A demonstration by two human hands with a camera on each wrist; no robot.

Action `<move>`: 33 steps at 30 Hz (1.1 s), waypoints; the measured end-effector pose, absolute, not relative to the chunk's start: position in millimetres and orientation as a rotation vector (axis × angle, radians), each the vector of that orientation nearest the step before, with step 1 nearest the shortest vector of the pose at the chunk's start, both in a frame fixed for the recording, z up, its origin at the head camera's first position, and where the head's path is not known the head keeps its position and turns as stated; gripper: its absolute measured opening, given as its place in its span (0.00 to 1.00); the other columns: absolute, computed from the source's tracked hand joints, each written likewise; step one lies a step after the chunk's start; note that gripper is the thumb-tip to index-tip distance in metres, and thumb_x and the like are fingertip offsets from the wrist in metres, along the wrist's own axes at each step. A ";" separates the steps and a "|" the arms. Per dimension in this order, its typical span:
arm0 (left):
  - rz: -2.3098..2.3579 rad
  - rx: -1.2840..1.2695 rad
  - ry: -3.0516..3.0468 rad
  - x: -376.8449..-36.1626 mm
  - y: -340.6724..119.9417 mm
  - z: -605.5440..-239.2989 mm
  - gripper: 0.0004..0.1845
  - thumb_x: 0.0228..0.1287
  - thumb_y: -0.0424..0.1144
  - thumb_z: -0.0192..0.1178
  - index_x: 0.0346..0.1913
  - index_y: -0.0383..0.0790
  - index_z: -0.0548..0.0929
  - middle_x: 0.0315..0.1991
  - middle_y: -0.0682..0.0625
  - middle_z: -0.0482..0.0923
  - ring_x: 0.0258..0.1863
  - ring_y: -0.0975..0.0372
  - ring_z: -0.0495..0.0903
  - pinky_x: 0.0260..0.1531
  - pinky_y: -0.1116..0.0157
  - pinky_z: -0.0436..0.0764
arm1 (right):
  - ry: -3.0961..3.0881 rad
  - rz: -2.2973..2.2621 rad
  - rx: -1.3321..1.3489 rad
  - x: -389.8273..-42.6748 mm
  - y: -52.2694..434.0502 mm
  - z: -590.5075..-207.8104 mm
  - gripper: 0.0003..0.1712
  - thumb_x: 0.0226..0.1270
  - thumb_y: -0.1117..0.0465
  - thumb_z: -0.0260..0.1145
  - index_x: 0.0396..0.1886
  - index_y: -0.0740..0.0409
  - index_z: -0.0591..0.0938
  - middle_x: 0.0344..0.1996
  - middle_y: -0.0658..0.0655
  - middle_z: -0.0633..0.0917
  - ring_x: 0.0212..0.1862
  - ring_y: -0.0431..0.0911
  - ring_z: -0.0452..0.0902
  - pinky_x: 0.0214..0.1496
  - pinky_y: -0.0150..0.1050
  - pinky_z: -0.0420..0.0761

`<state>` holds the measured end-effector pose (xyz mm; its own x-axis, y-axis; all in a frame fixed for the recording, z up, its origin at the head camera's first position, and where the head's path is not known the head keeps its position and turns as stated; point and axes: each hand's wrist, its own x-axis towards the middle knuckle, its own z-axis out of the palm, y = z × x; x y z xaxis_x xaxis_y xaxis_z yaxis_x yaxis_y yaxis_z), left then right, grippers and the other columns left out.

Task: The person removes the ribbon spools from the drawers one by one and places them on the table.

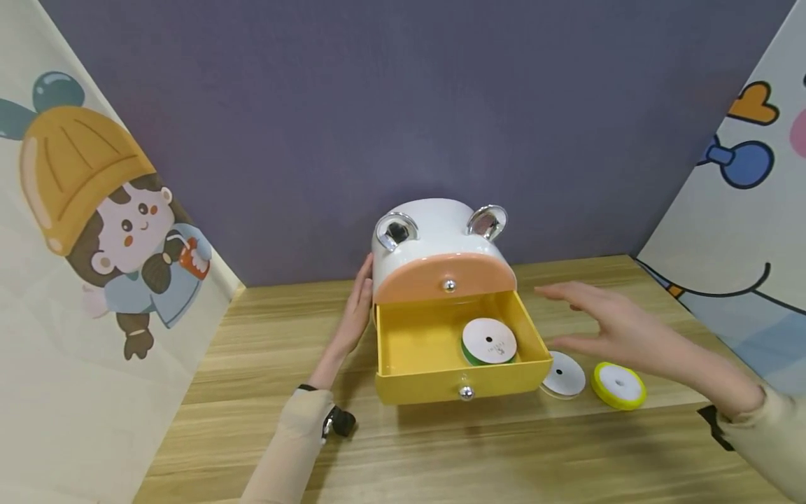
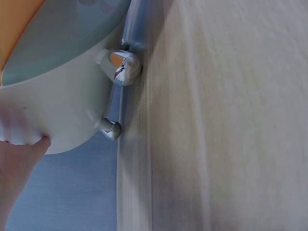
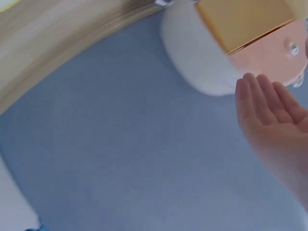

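Box (image 1: 434, 245): white, rounded, two silver ears on top, stands near the back of the wooden table (image 1: 264, 420) against the purple wall (image 1: 403, 105). Upper drawer (image 1: 443, 278), peach front, is closed. Lower drawer (image 1: 441, 364), yellow, is pulled out toward the person, silver knob in front.

Green spool (image 1: 488, 341) lies flat inside the yellow drawer, right of centre, white face up.

Left hand (image 1: 354, 311): fingers straight, flat against the box's left side; grips nothing. Left wrist view shows a fingertip touching the white shell.

Right hand (image 1: 613, 322): fingers extended and relaxed, empty, hovering right of the open drawer, not touching it. Right wrist view confirms an open palm.

On the table just right of the drawer: white spool (image 1: 563, 376), then yellow spool (image 1: 619, 385) beside it, both below the right hand.
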<state>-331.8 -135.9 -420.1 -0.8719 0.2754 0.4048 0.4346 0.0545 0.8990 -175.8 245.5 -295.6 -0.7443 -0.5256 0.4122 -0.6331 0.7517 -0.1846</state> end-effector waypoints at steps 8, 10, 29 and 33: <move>-1.915 -0.748 -2.177 -337.1 -137.1 -428.7 0.27 0.82 0.51 0.34 0.80 0.58 0.50 0.82 0.54 0.44 0.81 0.57 0.43 0.80 0.49 0.44 | -2.696 0.474 1.120 -192.4 203.7 -290.7 0.39 0.55 0.60 0.78 0.66 0.60 0.74 0.62 0.57 0.80 0.60 0.53 0.79 0.56 0.50 0.84; -1.926 -0.747 -2.177 -337.1 -136.9 -428.7 0.27 0.82 0.51 0.34 0.80 0.59 0.50 0.82 0.55 0.43 0.81 0.57 0.43 0.80 0.49 0.43 | -2.758 0.464 1.127 -197.0 198.3 -290.8 0.38 0.57 0.59 0.76 0.67 0.58 0.73 0.63 0.56 0.80 0.60 0.52 0.79 0.57 0.50 0.83; -1.964 -0.744 -2.222 -312.8 -135.1 -401.2 0.28 0.82 0.40 0.33 0.80 0.45 0.47 0.82 0.47 0.40 0.81 0.54 0.41 0.80 0.50 0.45 | -2.991 -0.024 1.333 -226.1 168.0 -310.4 0.41 0.53 0.72 0.72 0.69 0.65 0.70 0.66 0.62 0.75 0.60 0.54 0.77 0.56 0.48 0.83; -1.954 -0.736 -2.218 -312.9 -135.0 -400.1 0.28 0.82 0.39 0.34 0.80 0.44 0.47 0.82 0.47 0.41 0.81 0.53 0.42 0.80 0.50 0.45 | -2.903 -0.123 1.372 -227.0 165.8 -313.3 0.38 0.53 0.74 0.72 0.67 0.65 0.72 0.59 0.61 0.79 0.52 0.51 0.79 0.53 0.47 0.83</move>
